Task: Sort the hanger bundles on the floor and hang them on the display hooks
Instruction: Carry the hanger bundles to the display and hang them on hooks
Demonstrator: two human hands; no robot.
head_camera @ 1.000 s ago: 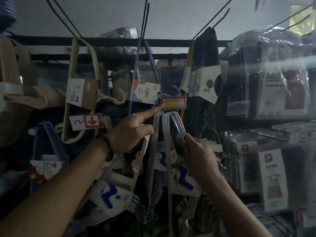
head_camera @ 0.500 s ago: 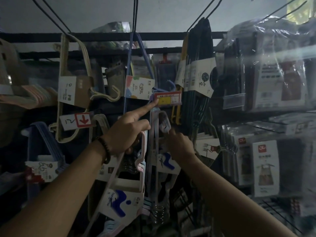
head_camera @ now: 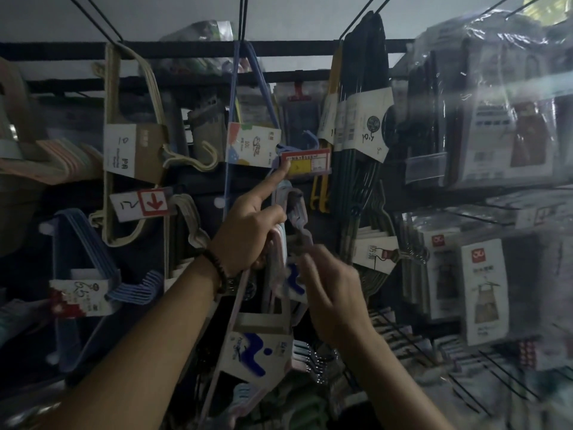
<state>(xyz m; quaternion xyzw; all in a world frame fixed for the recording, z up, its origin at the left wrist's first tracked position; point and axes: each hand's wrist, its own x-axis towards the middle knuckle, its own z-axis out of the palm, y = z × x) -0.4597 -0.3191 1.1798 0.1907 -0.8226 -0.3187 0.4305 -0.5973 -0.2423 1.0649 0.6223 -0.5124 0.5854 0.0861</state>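
The price tag (head_camera: 305, 161) hangs above the hanger bundle (head_camera: 257, 352). Bagged packs (head_camera: 483, 293) hang to the right, other hangers (head_camera: 130, 144) to the left.

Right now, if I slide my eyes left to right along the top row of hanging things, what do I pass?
Beige hangers → blue hangers → red-and-yellow price tag → black hangers → shiny plastic-wrapped packs.

- I'm seeing the pastel hanger bundle (head_camera: 280, 246) upright at centre, pink and pale-blue hangers banded by a white card sleeve with a blue squiggle, its top just below the red-and-yellow price tag on the display hook (head_camera: 305, 159).
- Lower end blurred.
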